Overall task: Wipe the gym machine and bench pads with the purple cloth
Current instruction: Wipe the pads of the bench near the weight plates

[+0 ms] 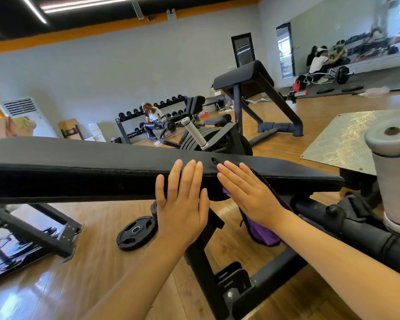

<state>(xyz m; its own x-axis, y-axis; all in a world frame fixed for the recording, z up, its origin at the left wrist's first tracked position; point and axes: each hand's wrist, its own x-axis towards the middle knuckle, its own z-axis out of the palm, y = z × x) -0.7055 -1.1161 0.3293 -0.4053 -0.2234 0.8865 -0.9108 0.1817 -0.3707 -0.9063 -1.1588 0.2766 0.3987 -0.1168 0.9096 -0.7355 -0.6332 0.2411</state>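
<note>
We lay our left hand [183,204] flat against the near edge of the black bench pad [79,167], fingers [187,174] straight and together, most likely to brace the pad while the other hand wipes. Our right hand [247,195] presses the purple cloth [263,232] against the same edge, fingers straight and slightly spread, so the palm pushes cloth onto the vinyl. The cloth lies under the right hand and hangs down below the wrist over the black machine frame [240,280]. Most of the cloth is hidden by the hand, so we cannot tell how it is folded. The pad's left end is cut off. A small hole [214,160] shows in the pad top.
</note>
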